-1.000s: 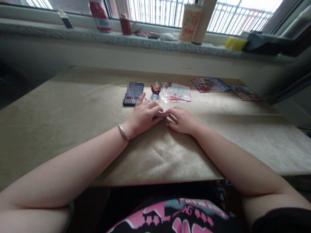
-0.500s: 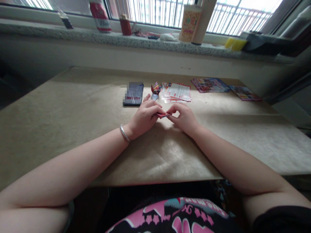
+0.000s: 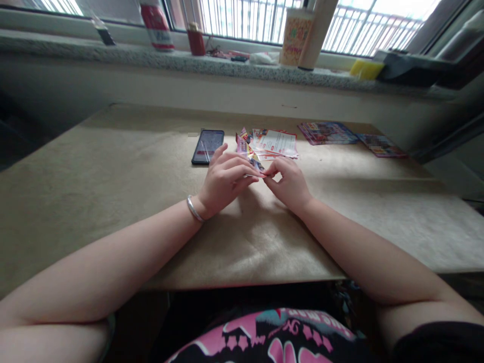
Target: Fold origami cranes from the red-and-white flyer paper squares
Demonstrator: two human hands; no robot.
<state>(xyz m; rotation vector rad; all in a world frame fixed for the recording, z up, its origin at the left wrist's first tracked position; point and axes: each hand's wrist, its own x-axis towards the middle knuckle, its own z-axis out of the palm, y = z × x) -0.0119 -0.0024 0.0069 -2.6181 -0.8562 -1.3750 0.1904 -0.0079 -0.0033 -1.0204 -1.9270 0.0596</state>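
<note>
A folded piece of printed paper (image 3: 248, 151), pink and yellow on its raised face, is between my hands above the table. My left hand (image 3: 228, 177), with a silver bangle at the wrist, grips it along the near edge; its index finger sticks up. At the paper's right corner, the thumb and index finger of my right hand (image 3: 288, 182) pinch together. Just behind stands a small folded paper piece (image 3: 244, 134), dark and red, partly covered by the held paper. A stack of printed leaflets (image 3: 279, 142) lies beyond my right hand.
A phone (image 3: 209, 146) rests on the table (image 3: 113, 176) past my left hand. Colourful printed sheets (image 3: 328, 133) and another pile (image 3: 381, 146) lie at the back right. Bottles, a patterned cup (image 3: 295, 38) and a yellow object (image 3: 366, 69) stand along the stone windowsill (image 3: 227, 65).
The paper has been turned up, so its pink and yellow face now shows, where only a narrow red fold showed. Both hands stay close together, with the left fingers stretched further over the paper.
</note>
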